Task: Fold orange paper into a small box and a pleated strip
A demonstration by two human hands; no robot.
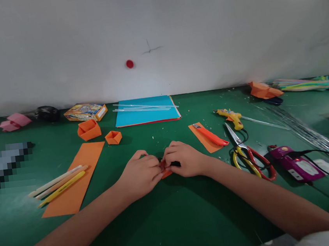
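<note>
Holding the orange piece: both hands meet over it at the middle of the green table (164,228); the small orange paper piece (166,174) is mostly hidden by fingers, so its folded shape cannot be told.
Left hand (142,168): curled nearly closed, thumb and fingertips pinched on the piece's left side.
Right hand (183,159): fingers bent inward, tips and thumb gripping the piece from the right, close against the left fingertips.
Paper boxes: a larger orange box (89,130) and a smaller orange box (113,137) stand beyond the left hand, near each other.
Orange sheet (72,199): lies flat left of the hands, with three pencils (63,187) slanting across its edge.
Blue paper (148,117): stacked near the wall (56,44), with clear sticks (145,108) across the top.
Cutter (211,135): red-handled, resting on an orange slip (208,145) beyond the right hand.
Scissors (241,145): lying to the right of the slip, blades together, a black cord over the handles.
Glue gun (231,116): yellow, just beyond the scissors, a clear stick in its back.
Purple socket box (298,162): right of the scissors, with black cords.
</note>
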